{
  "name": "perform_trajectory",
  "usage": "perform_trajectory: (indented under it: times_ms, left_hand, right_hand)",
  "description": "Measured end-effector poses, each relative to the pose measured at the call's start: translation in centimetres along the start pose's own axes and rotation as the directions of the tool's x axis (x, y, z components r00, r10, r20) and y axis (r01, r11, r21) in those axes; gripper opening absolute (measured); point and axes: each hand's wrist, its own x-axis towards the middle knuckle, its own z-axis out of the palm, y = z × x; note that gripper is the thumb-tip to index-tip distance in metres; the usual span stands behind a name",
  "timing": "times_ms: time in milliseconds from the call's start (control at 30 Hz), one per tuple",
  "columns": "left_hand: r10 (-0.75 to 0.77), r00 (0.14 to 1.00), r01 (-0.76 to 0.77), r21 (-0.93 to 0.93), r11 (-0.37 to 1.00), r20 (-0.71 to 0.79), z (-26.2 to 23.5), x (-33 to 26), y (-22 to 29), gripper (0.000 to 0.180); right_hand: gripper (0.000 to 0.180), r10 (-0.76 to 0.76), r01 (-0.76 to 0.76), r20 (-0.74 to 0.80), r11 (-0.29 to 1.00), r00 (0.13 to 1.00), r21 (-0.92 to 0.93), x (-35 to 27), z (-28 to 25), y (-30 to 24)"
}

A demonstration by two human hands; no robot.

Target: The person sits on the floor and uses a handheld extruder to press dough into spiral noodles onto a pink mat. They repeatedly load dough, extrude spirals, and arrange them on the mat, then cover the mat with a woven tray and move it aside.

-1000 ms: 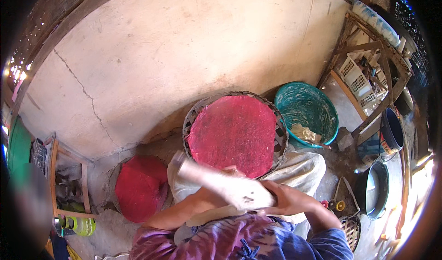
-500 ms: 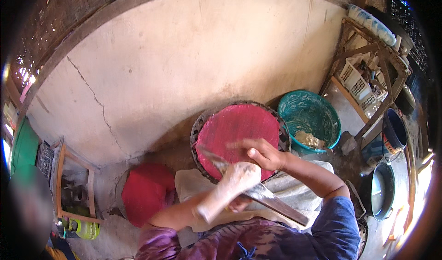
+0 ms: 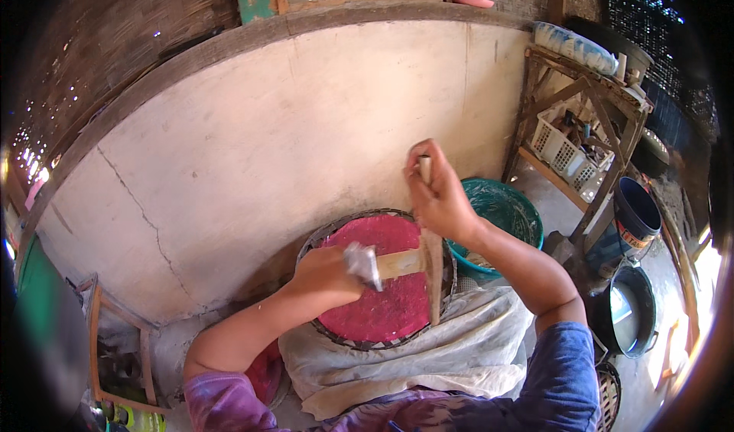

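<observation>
A round red cloth-like surface (image 3: 376, 321) is stretched inside a dark woven rim in front of me. My left hand (image 3: 325, 270) is closed over its left part, with a whitish, smeared lump (image 3: 362, 265) at the fingers. From there a pale flat strip (image 3: 401, 264) runs right; its grip end is hidden. My right hand (image 3: 437, 195) is raised above the far right of the round surface, its fist wrapped round a long flat wooden stick (image 3: 433, 279). The stick points down toward me along the right edge, and the pale strip meets its side.
Behind the right forearm stands a green basin (image 3: 505, 212) with pale smears. White cloth (image 3: 397, 372) covers my lap. At right are a dark blue bucket (image 3: 636, 210), a dark bucket with liquid (image 3: 631, 313) and a wooden rack (image 3: 569, 80). A wooden frame (image 3: 95, 340) stands at left.
My right hand has risen and closed round the stick, which has swung from slanting across my lap to nearly upright in the picture. My left hand has moved left and away from me. The view has shifted.
</observation>
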Motion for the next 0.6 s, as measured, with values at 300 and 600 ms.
perform_trajectory:
  times_ms: [300,600]
  left_hand:
    - [-0.583,0.805,-0.195,-0.977,-0.087,-0.109,7.3,-1.9,-0.4,0.046]
    - [-0.631,0.411,-0.762,-0.628,0.159,-0.658,-0.2,2.9,0.2,0.017]
  right_hand:
    - [0.014,0.168,0.298,-0.729,0.834,0.664,0.465,-3.2,-10.7,6.6]
    - [0.041,0.562,-0.321,-0.098,0.598,0.821,0.735,-9.6,0.2,15.8]
